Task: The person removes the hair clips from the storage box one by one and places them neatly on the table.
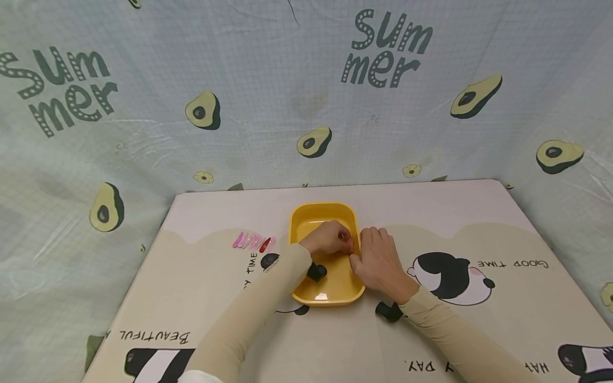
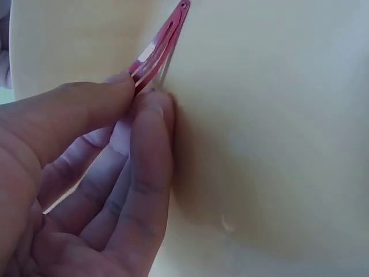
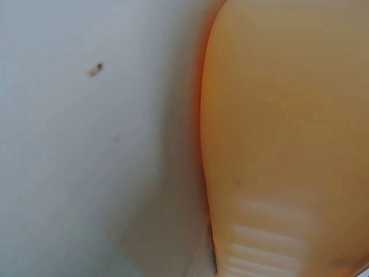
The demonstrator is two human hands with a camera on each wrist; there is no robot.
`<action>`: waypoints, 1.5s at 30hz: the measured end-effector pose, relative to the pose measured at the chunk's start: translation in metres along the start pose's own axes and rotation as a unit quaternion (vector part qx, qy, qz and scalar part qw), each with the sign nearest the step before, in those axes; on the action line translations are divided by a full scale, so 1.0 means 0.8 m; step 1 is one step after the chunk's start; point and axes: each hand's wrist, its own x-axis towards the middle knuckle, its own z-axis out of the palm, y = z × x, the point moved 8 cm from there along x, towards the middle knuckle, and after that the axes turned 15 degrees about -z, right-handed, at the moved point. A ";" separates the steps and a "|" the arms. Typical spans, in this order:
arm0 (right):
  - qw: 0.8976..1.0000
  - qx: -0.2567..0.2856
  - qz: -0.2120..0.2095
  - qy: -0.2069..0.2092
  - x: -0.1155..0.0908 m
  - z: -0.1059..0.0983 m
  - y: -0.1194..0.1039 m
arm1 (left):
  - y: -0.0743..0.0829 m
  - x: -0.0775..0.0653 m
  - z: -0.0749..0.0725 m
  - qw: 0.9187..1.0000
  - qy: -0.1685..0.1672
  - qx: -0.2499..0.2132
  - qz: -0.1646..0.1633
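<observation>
In the left wrist view, my left hand (image 2: 115,173) pinches a red snap hair clip (image 2: 158,43) between thumb and fingers, its narrow end pointing up and away. The head view has that left hand (image 1: 331,238) inside the yellow tray (image 1: 335,287), near its right wall; the clip is mostly hidden there by the fingers. My right hand (image 1: 379,261) holds the tray's right side, thumb at the rim and fingers along the outside. Only the tray's yellow wall (image 3: 288,127) and the pale table surface show in the right wrist view, with no fingers in sight.
Left of the tray lies a row of several pink hair clips (image 1: 246,240), with a red hair clip (image 1: 265,245) at its right end. Printed cartoon animals and lettering cover the tablecloth (image 1: 191,287). A hanging sheet with avocado prints (image 1: 313,142) stands behind the table.
</observation>
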 end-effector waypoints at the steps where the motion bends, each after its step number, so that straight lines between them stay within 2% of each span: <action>1: 1.000 -0.001 0.000 0.001 0.000 0.000 0.000 | -0.001 0.000 0.000 1.000 -0.004 -0.011 -0.004; 5: 1.000 0.003 0.001 0.001 -0.001 0.001 0.000 | -0.004 0.000 -0.001 0.999 -0.022 -0.040 -0.010; 12: 1.000 0.005 0.005 -0.004 -0.001 0.002 0.000 | -0.002 -0.005 -0.005 1.000 -0.024 -0.017 0.009; 19: 1.000 0.002 -0.001 -0.001 -0.001 0.001 -0.002 | -0.005 -0.002 -0.005 0.999 -0.038 -0.037 0.006; 27: 1.000 0.003 -0.003 0.002 -0.001 0.000 -0.004 | -0.005 -0.004 -0.011 0.999 -0.019 -0.028 0.010; 36: 1.000 0.005 -0.001 0.001 -0.001 -0.002 -0.003 | -0.008 -0.003 -0.011 0.996 -0.052 -0.071 0.007; 41: 1.000 0.005 0.000 0.001 -0.001 -0.002 -0.003 | -0.011 -0.002 -0.013 0.995 -0.057 -0.084 -0.008; 45: 1.000 0.001 -0.001 0.001 -0.002 -0.001 -0.002 | -0.012 -0.004 -0.016 0.994 -0.052 -0.092 -0.006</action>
